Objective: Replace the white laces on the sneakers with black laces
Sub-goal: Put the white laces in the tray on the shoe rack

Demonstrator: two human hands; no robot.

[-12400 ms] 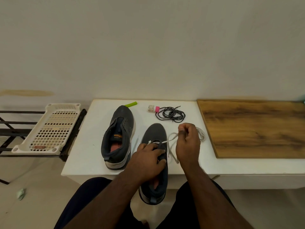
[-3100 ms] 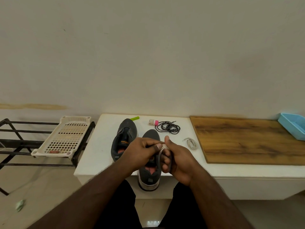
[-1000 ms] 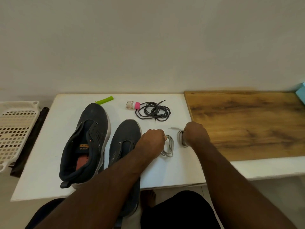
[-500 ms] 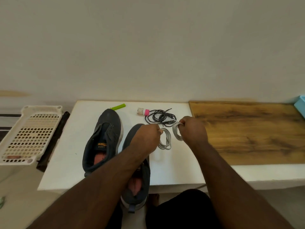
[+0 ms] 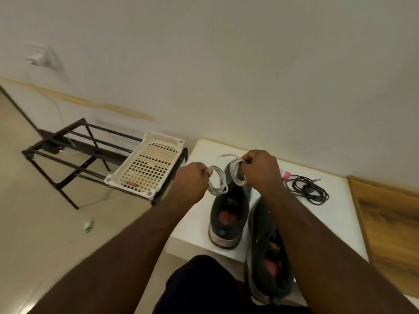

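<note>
Two dark grey sneakers stand without laces on the white table (image 5: pixel 335 214): the left sneaker (image 5: pixel 229 214) and the right sneaker (image 5: pixel 265 257), partly behind my right forearm. My left hand (image 5: pixel 192 180) pinches one coiled white lace (image 5: pixel 217 181) in the air above the left sneaker. A second coiled white lace (image 5: pixel 237 174) hangs from my right hand (image 5: pixel 260 171), which grips it. The black laces (image 5: pixel 306 189) lie in a loose bundle on the table to the right.
A cream perforated tray (image 5: pixel 147 164) sits on a black metal rack (image 5: pixel 74 152) left of the table. A wooden board (image 5: pixel 392 227) lies at the right. A pink-capped small item (image 5: pixel 286 174) lies by the black laces. A green scrap (image 5: pixel 87 226) is on the floor.
Both hands have lifted the coiled white laces off the table and carried them left, above the left sneaker. The view has swung left toward the rack.
</note>
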